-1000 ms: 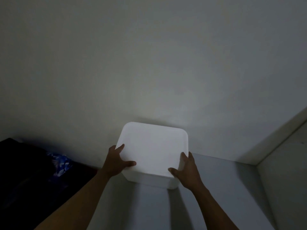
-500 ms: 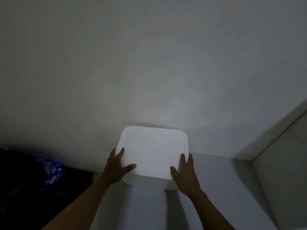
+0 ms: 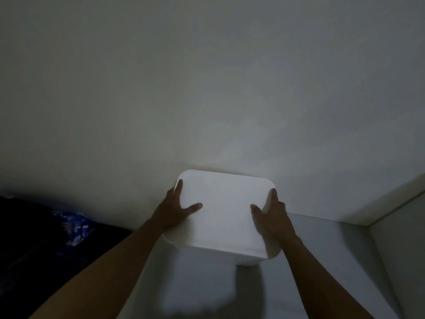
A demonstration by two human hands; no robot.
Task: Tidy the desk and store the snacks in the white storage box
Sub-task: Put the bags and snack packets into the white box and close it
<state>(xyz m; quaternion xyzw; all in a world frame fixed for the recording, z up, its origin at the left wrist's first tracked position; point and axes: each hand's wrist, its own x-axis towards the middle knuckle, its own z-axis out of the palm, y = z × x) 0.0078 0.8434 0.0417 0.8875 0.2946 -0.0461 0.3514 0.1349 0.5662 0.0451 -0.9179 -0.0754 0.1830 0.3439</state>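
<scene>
The step in hand looks like fetching the white storage box, at 6 o'clock and seemingly just above the grey table. The left hand and right hand clasp its 2 sides, thumbs on the smooth, matte, round-cornered lid. Next it needs setting down level and opening.

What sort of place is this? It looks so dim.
Probably a dim corner of a home room: a plain pale wall, a grey desk top meeting a side panel, and a white storage box gripped by the left hand and right hand.
</scene>
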